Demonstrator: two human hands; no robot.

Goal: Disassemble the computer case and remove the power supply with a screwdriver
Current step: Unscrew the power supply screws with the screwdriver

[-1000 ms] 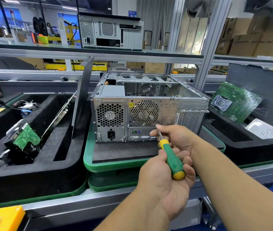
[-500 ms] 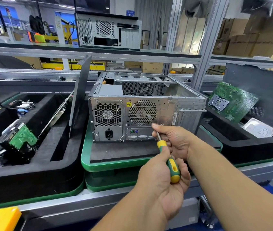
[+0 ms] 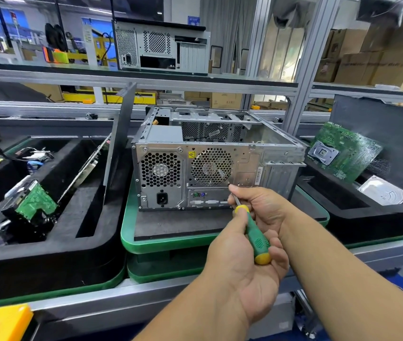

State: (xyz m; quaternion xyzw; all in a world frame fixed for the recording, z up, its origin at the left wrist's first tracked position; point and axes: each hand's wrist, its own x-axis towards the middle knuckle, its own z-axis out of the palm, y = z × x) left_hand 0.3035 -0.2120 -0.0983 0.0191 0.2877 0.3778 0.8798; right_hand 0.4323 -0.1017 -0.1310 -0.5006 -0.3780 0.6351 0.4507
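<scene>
- Head view, against the earlier pictures: the screwdriver [image 3: 253, 233] stays in both hands low and right of centre, and its shaft has risen a little toward the case [image 3: 210, 166], the tip now near the lower edge of the round fan grille.
- The left hand [image 3: 239, 264] still wraps the green and yellow handle, fingers curled tight round it, thumb along the top.
- The right hand [image 3: 259, 205] still pinches the metal shaft between thumb and fingertips just ahead of the handle; whether the tip touches the case I cannot tell, as the fingers hide it.
- The case has not moved: it sits at centre on a dark mat in a green tray [image 3: 146, 242], rear panel toward the camera, top side open.
- The power supply [image 3: 161, 178] is still mounted in the left part of the rear panel, with its honeycomb vent and socket showing.
- Surface: a black foam bin [image 3: 48, 254] at left holds a green board [image 3: 35, 203] and cables, with a dark panel [image 3: 121, 134] leaning upright at its right edge.
- A second foam bin [image 3: 367, 222] at right holds a motherboard [image 3: 345, 153] leaning tilted and a silver drive [image 3: 382, 193] lying beside it.
- A yellow block [image 3: 1, 323] sits at lower left on the metal rail.
- Room: a second case [image 3: 161, 48] stands on the upper shelf, and cardboard boxes [image 3: 367, 57] fill the upper right.
</scene>
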